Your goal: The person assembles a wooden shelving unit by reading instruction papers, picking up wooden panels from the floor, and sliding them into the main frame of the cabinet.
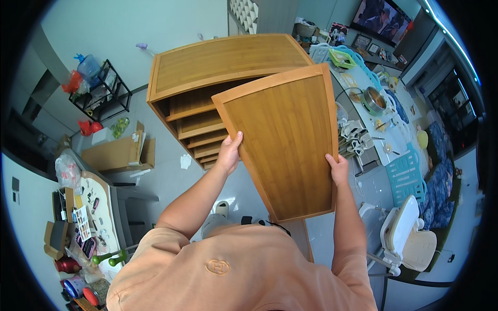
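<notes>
A framed wooden panel (pixel 282 145), like a cabinet door, is gripped between my two hands. My left hand (pixel 229 152) is closed on its left edge, thumb on the front face. On the opposite edge my right hand (pixel 337 168) holds it the same way, its fingers mostly hidden behind. The panel is tilted, its upper end near the open front of a wooden cabinet (pixel 228 59). Several shelves (pixel 199 124) show inside the cabinet to the left; the panel covers the rest of the opening. I cannot tell whether panel and cabinet touch.
A flattened cardboard box (pixel 114 153) lies on the floor at left, near a black metal rack (pixel 106 90). At near left stands a cluttered table (pixel 96 192). A long white table (pixel 371 122) with a pot (pixel 374 98) is at right, with a high chair (pixel 407 236) nearer me.
</notes>
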